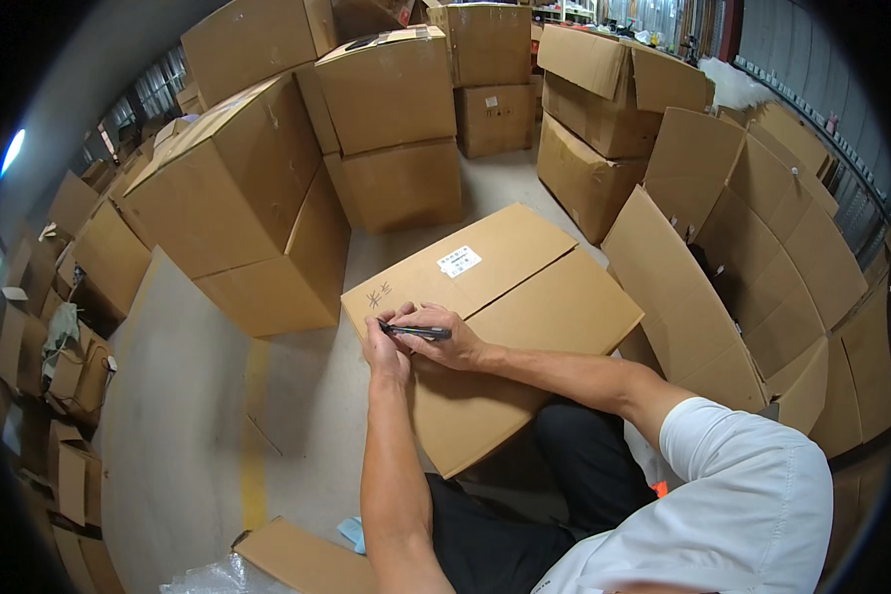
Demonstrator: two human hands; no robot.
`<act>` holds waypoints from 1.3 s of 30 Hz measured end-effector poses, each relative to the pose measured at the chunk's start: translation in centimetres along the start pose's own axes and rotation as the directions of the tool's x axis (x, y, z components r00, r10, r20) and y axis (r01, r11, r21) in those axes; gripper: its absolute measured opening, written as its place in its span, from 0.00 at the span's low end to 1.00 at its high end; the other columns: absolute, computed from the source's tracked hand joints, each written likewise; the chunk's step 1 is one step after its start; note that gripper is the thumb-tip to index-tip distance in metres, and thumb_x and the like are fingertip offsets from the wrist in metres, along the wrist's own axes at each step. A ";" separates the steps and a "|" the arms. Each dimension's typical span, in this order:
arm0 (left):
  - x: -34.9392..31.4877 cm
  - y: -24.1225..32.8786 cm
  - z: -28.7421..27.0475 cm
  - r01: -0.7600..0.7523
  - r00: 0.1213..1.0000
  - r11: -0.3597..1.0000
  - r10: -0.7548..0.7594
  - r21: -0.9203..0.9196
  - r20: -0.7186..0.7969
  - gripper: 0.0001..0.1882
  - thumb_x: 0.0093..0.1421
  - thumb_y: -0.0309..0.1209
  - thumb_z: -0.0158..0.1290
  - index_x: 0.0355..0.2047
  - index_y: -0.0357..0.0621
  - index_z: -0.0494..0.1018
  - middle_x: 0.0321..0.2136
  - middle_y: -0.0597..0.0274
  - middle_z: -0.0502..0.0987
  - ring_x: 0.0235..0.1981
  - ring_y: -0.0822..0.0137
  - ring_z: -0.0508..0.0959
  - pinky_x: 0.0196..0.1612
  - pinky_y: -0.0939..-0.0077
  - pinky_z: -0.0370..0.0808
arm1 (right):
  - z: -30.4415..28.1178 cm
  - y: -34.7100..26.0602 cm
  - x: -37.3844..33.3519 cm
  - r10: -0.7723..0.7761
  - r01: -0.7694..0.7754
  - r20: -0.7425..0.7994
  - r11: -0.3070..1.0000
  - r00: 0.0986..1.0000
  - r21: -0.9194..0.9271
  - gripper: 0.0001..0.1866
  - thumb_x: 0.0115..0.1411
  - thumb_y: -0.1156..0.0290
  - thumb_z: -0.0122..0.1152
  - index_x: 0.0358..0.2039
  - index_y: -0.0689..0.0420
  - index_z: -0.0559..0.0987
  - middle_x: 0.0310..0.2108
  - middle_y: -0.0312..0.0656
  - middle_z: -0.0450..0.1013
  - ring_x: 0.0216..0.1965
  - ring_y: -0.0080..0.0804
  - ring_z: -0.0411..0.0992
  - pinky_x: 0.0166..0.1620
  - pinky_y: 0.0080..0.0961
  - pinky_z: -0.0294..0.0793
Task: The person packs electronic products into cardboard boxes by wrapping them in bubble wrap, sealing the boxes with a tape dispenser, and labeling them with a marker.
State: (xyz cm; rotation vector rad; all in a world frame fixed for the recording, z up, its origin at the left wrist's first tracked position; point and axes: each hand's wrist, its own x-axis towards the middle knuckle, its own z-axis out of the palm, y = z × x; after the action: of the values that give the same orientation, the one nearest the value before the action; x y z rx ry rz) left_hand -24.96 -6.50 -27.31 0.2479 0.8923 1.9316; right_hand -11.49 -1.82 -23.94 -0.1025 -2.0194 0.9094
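Note:
A closed brown cardboard box (525, 337) lies in front of me, with a white label (458, 261) and dark handwritten marks (378, 295) on its top. My right hand (447, 339) grips a black marker pen (424, 333) above the box's left part. The pen lies nearly level, its dark end pointing left. At that end, the closed fingers of my left hand (387, 352) pinch around it, by the box's left edge. Whether they hold a cap or the pen's tip itself is too small to tell.
Stacked boxes (238, 198) stand at the left, with more boxes (391, 99) behind. Opened, tall cardboard (708, 267) rises at the right. A yellow floor line (254, 436) runs along the left. Near me lie a cardboard piece (302, 559) and clear plastic wrap (223, 577).

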 end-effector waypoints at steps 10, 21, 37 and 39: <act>0.3 -0.2 0.7 0.028 0.999 0.989 -0.024 0.145 -0.025 0.21 0.70 0.44 0.40 0.38 0.38 0.73 0.28 0.59 0.77 0.26 0.65 0.80 0.25 0.69 0.79 | -0.7 0.5 -0.8 -0.077 0.065 -0.058 0.980 0.995 -0.185 0.13 0.56 0.75 0.67 0.43 0.59 0.80 0.35 0.46 0.78 0.37 0.46 0.75 0.45 0.37 0.72; 0.7 -0.1 -1.1 -0.008 1.000 0.968 0.002 0.251 0.024 0.20 0.74 0.48 0.39 0.42 0.42 0.68 0.27 0.61 0.74 0.24 0.68 0.77 0.22 0.71 0.77 | -0.8 0.5 -0.9 0.367 -0.336 -0.024 0.875 0.930 0.348 0.15 0.64 0.69 0.62 0.49 0.63 0.79 0.41 0.42 0.77 0.39 0.28 0.75 0.44 0.25 0.75; 1.0 -1.7 1.9 -0.076 0.951 0.822 0.230 0.564 -0.208 0.21 0.70 0.41 0.39 0.25 0.42 0.68 0.13 0.64 0.66 0.12 0.69 0.65 0.14 0.72 0.62 | -4.0 1.2 -1.2 0.127 -0.040 0.136 0.860 0.983 -0.508 0.10 0.58 0.61 0.66 0.33 0.54 0.83 0.26 0.47 0.76 0.27 0.47 0.75 0.32 0.37 0.74; 2.0 -1.8 0.1 -0.124 0.917 0.645 0.365 0.754 -0.162 0.28 0.71 0.41 0.38 0.20 0.33 0.72 0.17 0.55 0.74 0.20 0.61 0.73 0.28 0.62 0.69 | -2.9 0.8 -1.1 0.173 -0.023 0.213 0.826 0.962 -0.564 0.10 0.59 0.61 0.65 0.33 0.54 0.83 0.26 0.48 0.76 0.27 0.47 0.75 0.31 0.37 0.74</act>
State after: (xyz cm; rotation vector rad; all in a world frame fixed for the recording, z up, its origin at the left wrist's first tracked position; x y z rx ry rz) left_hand -24.79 -4.28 -28.84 0.5851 1.9338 1.7743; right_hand -8.80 -0.05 -24.26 -0.4378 -2.4955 0.3714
